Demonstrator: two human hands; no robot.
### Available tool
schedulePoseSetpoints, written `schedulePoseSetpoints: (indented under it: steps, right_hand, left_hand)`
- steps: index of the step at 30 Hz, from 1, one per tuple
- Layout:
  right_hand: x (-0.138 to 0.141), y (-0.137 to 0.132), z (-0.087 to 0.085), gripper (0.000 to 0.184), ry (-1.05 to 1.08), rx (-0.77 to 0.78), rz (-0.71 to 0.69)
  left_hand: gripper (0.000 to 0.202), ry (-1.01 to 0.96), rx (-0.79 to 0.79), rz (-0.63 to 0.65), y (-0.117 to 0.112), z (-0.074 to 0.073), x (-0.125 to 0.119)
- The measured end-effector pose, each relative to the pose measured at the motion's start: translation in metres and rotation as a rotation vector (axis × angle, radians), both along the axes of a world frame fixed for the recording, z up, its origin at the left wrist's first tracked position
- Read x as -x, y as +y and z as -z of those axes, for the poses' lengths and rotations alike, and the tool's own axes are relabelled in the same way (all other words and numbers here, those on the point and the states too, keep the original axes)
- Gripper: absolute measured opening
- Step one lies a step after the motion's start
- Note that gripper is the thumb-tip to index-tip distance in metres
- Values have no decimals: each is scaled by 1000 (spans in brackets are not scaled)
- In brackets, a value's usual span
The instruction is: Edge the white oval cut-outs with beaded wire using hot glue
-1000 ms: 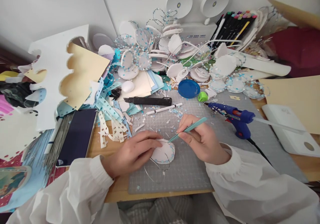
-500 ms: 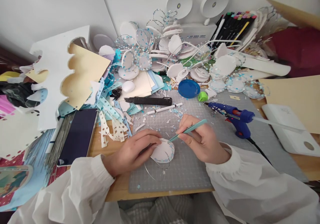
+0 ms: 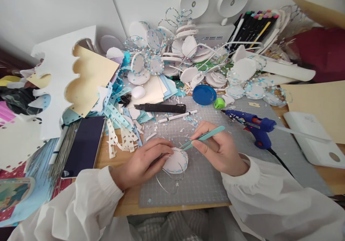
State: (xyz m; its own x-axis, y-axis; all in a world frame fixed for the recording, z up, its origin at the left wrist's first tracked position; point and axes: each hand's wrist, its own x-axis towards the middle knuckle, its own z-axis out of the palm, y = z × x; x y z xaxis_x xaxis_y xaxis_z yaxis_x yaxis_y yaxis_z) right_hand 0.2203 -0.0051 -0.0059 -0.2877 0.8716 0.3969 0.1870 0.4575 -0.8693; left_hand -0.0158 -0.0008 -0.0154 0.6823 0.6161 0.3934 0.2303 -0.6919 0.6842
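Note:
Pinched at its left edge by my left hand, a small round white disc sits just over the grey cutting mat. Tiny blue pieces dot the disc's rim. A thin wire curls out below it, partly with small bits along it. My right hand is closed round turquoise tweezers, whose tips are slightly apart at the disc's upper right edge. Whether the tips hold anything is too small to tell.
Across the mat lie a black utility knife, a white pen, a blue lid and a blue glue gun. Behind is a heap of white discs with star-strung wire. A phone lies left.
The tweezers' tips have parted a little at the disc's edge. The wire loop below the disc has swung further right. My left hand has hardly moved.

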Motion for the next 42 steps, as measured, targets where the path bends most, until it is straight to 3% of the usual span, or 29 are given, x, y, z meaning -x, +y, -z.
schedulePoseSetpoints:
  steps: [9, 14, 21, 25, 32, 42]
  right_hand:
    - [2, 0, -1, 3, -41, 7, 22]
    - [2, 0, -2, 6, -42, 151, 70]
    - [2, 1, -3, 13, 105, 358, 16]
    - [2, 2, -3, 17, 136, 433, 31]
    - [0, 4, -2, 17, 162, 478, 26]
    - [1, 4, 5, 15, 112, 481, 31]
  left_hand:
    - [22, 2, -20, -5, 0, -3, 0]
    - [23, -10, -17, 3, 0, 0, 1]
    - [24, -33, 39, 3, -1, -2, 0]
    - [20, -129, 249, 25, -1, -5, 4]
    - [35, -596, 871, -58, 6, -3, 4]
    - [40, -701, 1013, -26, 3, -1, 2]
